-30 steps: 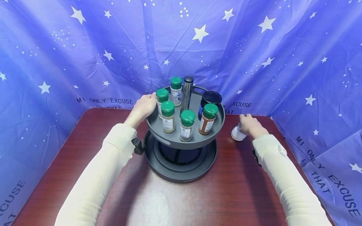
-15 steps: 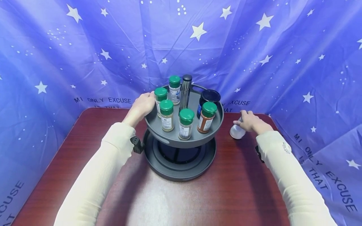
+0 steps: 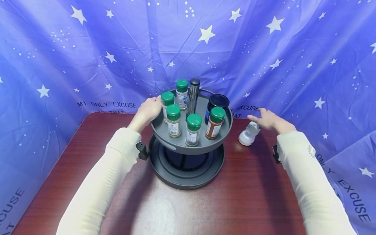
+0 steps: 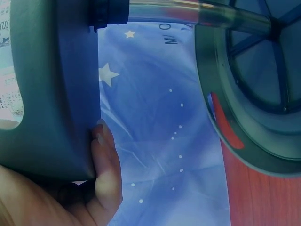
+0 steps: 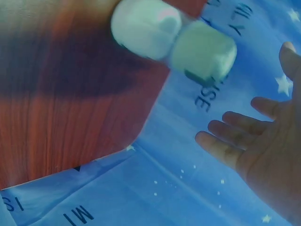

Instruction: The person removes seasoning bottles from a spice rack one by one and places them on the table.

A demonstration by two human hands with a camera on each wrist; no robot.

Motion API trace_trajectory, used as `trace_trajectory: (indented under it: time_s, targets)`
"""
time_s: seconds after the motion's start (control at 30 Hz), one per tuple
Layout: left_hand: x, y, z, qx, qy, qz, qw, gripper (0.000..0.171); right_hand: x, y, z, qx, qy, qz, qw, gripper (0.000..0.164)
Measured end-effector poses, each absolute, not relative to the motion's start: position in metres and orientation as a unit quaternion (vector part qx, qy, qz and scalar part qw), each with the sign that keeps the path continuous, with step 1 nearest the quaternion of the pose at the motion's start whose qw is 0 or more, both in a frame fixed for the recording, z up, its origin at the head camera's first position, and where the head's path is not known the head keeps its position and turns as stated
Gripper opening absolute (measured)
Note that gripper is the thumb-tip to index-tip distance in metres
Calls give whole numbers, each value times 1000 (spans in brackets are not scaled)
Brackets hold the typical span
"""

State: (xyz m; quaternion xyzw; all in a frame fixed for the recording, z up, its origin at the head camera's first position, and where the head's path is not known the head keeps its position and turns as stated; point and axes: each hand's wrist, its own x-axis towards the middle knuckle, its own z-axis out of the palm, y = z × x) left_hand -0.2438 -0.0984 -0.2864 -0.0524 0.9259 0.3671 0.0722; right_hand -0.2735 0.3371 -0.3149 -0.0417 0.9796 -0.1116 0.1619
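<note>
My left hand (image 3: 149, 109) grips the left rim of the upper tray of a dark grey two-tier turntable (image 3: 194, 150). In the left wrist view its fingers (image 4: 107, 176) curl round the tray's edge from beneath. At the right back of the table stands a small white bottle (image 3: 247, 135) with a narrow waist, on its own base. My right hand (image 3: 271, 120) hovers just behind and to the right of this bottle, fingers spread and nothing in them. The right wrist view shows a gap between the fingers and the bottle (image 5: 146, 28).
The upper tray carries several green-capped spice jars (image 3: 192, 130), one with reddish contents (image 3: 215, 124), and a dark-lidded jar (image 3: 218, 101). A metal post (image 3: 193, 96) rises from its middle. Below is the lower tray (image 3: 188, 184). A blue star-patterned curtain (image 3: 188, 49) closes off the back.
My right hand has let go of the white bottle and moved away to the right and back, its fingers spreading. The left hand and the turntable keep their places.
</note>
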Motion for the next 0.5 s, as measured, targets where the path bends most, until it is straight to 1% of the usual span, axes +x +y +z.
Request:
trace_trajectory:
  time_s: [0.27,0.5]
  targets:
    - [-245,-100,-287,-55,927,364,72,61,-274,343,-296,-24,976,-145,161,97]
    - [-244,-99,-286,-51,928,362,70,60,-272,342,-285,-23,970,-177,164,98]
